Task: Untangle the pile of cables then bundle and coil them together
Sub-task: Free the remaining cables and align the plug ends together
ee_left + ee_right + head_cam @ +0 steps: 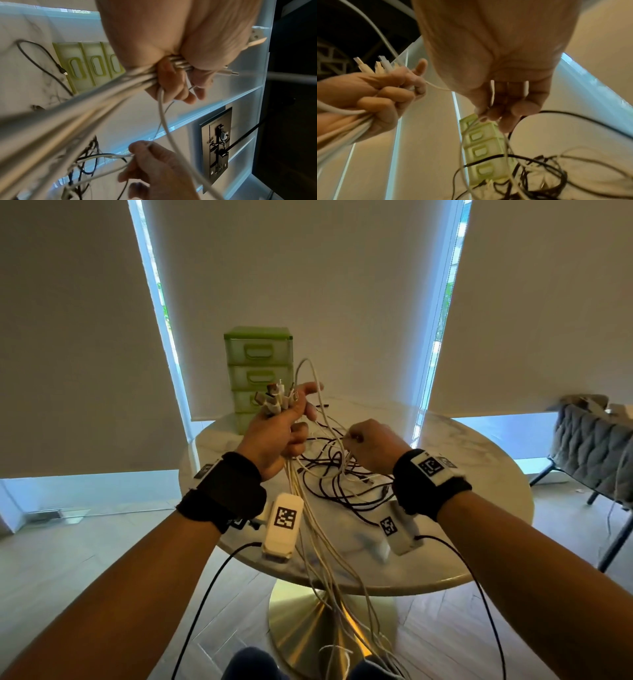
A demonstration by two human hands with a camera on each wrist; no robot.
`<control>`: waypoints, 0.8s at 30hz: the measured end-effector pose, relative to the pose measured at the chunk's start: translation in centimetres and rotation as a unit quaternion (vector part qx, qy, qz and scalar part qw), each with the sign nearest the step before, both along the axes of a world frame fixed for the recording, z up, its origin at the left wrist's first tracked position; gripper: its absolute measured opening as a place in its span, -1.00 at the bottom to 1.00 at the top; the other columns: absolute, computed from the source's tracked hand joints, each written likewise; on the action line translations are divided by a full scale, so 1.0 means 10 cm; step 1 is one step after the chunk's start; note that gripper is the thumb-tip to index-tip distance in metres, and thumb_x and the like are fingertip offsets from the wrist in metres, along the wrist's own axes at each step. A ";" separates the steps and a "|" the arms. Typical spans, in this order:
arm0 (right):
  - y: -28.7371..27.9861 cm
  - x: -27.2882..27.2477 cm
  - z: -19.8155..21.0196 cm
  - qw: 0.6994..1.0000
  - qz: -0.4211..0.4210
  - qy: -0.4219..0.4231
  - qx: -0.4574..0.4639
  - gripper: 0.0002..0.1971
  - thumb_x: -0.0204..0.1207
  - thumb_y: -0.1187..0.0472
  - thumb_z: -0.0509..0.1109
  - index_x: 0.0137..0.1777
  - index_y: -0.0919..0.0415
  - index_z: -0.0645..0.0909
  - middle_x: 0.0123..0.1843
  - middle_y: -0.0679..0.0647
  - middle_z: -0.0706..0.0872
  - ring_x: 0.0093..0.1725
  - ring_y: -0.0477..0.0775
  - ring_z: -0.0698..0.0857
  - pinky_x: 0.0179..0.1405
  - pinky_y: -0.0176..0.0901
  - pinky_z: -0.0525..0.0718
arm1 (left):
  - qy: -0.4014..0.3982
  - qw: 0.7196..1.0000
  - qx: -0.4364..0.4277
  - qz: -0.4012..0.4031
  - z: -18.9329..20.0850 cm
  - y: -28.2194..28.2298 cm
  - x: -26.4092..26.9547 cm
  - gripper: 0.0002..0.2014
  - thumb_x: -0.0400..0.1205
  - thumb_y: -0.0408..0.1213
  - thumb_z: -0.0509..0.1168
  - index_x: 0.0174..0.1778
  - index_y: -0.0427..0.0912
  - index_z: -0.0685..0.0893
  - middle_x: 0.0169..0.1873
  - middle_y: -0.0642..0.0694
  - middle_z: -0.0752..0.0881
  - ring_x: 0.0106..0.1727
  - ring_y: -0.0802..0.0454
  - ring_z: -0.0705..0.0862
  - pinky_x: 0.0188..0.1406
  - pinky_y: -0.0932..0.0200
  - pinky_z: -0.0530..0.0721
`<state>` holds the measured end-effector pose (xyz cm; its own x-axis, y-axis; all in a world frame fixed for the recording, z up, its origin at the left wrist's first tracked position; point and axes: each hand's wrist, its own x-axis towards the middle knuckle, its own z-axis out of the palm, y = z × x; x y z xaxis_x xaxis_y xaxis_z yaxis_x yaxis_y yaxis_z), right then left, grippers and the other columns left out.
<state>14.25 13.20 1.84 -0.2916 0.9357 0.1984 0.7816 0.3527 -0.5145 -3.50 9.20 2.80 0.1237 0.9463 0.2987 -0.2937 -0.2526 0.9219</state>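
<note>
Wrist units: white boxes [283, 523] strapped under each forearm carry square black-and-white code markers; no words on them that I can read.
Left hand [274, 440]: fist wrapped round a bundle of white cables [310, 529], their plugs [274, 400] sticking up above the thumb, the long tails hanging past the bench [479, 529] edge toward the floor.
Right hand [371, 445]: fingertips pinching one thin white cable [163, 121] that runs across to the left fist.
Black cables [342, 474]: still a loose tangle lying on the bench, under and between the hands.
Risk, snag: I'd say pulling the thin cable hard could cinch a knot into the black tangle.
Risk, slip: dangling tails may drag plugs out of the fist.
Green drawer unit [259, 371]: stands behind the hands; no label legible.
Brands: none I can make out.
</note>
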 end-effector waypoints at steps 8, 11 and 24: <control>-0.28 0.07 0.36 0.957 0.198 0.211 0.014 -0.78 0.69 0.34 0.21 0.08 0.26 0.72 -0.36 -0.18 0.68 -0.40 -0.32 0.61 -0.36 -0.50 0.55 | 0.180 0.981 -0.062 0.033 -0.31 0.11 0.24 -0.78 0.70 -0.30 0.25 -0.25 -0.04 0.68 -0.64 0.09 0.43 -0.62 0.16 0.28 -0.67 0.28 0.21; -0.34 0.04 0.37 0.953 0.180 0.244 0.017 -0.71 0.71 0.28 0.22 0.37 0.27 0.58 -0.21 -0.04 0.67 -0.34 -0.33 0.67 -0.32 -0.48 0.59 | 0.193 0.978 -0.020 0.081 -0.33 0.17 0.38 -0.90 0.64 -0.31 0.34 -0.16 -0.16 0.74 -0.37 -0.11 0.75 -0.35 -0.11 0.65 -0.34 0.05 0.60; 0.39 0.79 -0.16 0.974 -0.189 0.032 -0.119 -0.75 0.61 0.34 0.26 0.17 0.49 0.63 -0.37 0.14 0.56 -0.50 0.02 0.51 -0.85 -0.44 0.38 | -0.029 0.979 -0.053 0.192 0.04 0.20 -0.21 -0.83 0.70 -0.19 0.26 -0.16 -0.08 0.71 -0.46 0.03 0.45 -0.69 0.27 0.25 -0.79 0.39 0.18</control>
